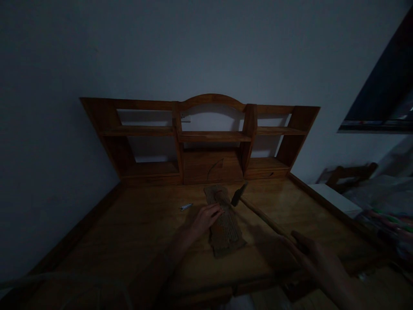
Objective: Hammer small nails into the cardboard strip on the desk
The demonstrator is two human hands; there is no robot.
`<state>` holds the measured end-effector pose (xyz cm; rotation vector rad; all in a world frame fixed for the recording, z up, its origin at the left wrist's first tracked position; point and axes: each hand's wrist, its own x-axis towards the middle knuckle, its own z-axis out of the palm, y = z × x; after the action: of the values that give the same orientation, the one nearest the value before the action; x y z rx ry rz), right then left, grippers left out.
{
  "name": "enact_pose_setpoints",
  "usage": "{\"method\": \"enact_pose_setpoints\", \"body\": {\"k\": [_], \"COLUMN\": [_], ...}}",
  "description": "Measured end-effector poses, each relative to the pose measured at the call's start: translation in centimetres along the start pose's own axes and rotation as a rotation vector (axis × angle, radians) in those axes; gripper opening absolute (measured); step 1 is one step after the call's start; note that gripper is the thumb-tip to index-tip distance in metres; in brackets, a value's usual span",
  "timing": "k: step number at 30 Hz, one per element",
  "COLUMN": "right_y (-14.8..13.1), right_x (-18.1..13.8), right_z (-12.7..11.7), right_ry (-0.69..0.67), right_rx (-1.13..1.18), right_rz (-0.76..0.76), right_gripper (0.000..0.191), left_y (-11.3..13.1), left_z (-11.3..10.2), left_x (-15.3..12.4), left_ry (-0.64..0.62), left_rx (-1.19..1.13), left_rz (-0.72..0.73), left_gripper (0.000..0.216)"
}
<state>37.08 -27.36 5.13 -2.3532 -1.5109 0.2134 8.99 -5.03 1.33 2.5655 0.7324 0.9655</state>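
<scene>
in dim light my left hand [206,217] rests on a rough wooden slab [226,232] on the table [135,232], steadying it, though i cannot tell if its fingers pinch anything, while my right hand [306,249] clamps a hammer [258,212] by the handle end for reach, its head poised at the slab's far end.

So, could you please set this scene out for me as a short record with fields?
setting: dim room; wooden desk with a shelf unit at the back, against the wall
left hand: fingers on a rough brown slab lying flat on the desk; grip unclear
right hand: closed round the long handle of a hammer
hammer head: at the slab's far end; contact cannot be told
other: shiny metal item on the desk, left of the slab, too small to identify
</scene>
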Motion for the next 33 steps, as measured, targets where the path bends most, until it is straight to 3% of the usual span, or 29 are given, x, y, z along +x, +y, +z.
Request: {"method": "enact_pose_setpoints", "body": {"k": [7,14,19,33], "right_y": [-0.5,-0.2,-0.7,-1.1], "right_x": [-0.5,-0.3,-0.4,-0.3], "right_z": [-0.1,0.0,-0.3,-0.4], "right_ry": [0.077,0.017,0.011,0.038], "right_rx": [-0.005,-0.043,-0.046,-0.040], "right_rz": [0.027,0.048,0.005,-0.069], "right_gripper": [0.062,0.066,0.060,0.047], "left_y": [0.2,1.0,0.8,0.6], "left_z": [-0.5,-1.7,-1.9,-1.1], "left_x": [-0.4,-0.4,-0.6,-0.3], "left_ry": [0.004,0.173,0.165,0.109], "left_rx": [0.067,0.130,0.137,-0.061], "left_rz": [0.068,0.023,-0.044,-0.122], "left_gripper": [0.022,0.028,0.045,0.038]}}
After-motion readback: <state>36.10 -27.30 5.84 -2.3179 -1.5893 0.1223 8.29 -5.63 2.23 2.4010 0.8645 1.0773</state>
